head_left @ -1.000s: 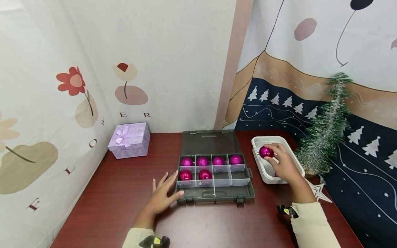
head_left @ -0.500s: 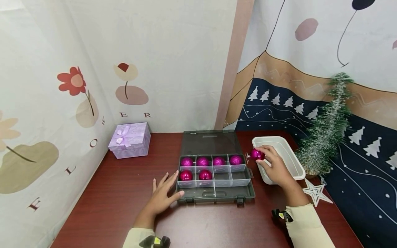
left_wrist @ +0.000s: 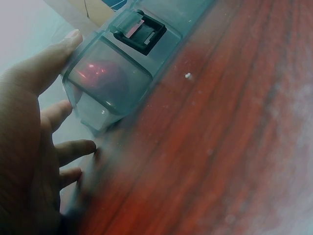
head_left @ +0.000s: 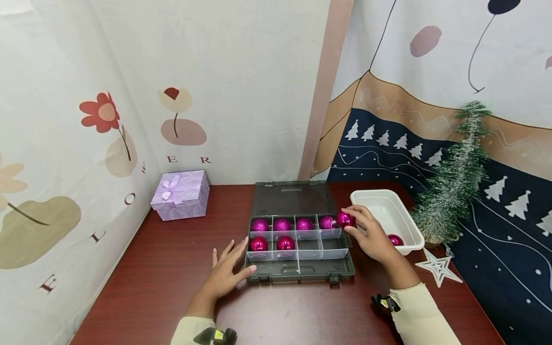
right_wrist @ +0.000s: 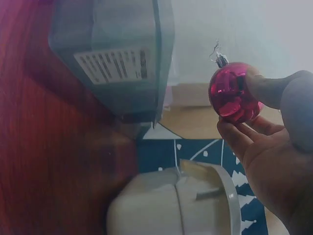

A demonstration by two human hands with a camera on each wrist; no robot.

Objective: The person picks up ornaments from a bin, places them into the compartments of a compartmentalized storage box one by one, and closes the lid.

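Note:
My right hand (head_left: 365, 233) pinches a shiny magenta Christmas bauble (head_left: 345, 219) between thumb and fingers, over the right edge of a grey divided case (head_left: 325, 269). In the right wrist view the bauble (right_wrist: 234, 93) shows its silver cap and wire hook. Four glittery baubles would be several: glittery magenta baubles (head_left: 304, 224) fill the case's back row, one per compartment. Two shiny ones (head_left: 285, 243) sit in the left of the middle row. My left hand (head_left: 227, 270) rests with spread fingers at the case's left side; its thumb (left_wrist: 61, 54) touches the wall.
A white tub (head_left: 390, 201) right of the case holds a magenta bauble (head_left: 395, 239). Beside it lie a white star (head_left: 439, 267) and a small frosted Christmas tree (head_left: 453, 182). A lilac gift box (head_left: 181, 195) stands at the back left. The case's lid (head_left: 293, 199) is folded back.
My right hand has carried the bauble leftward from over the white tub to the case's right edge. The left hand has stayed in place.

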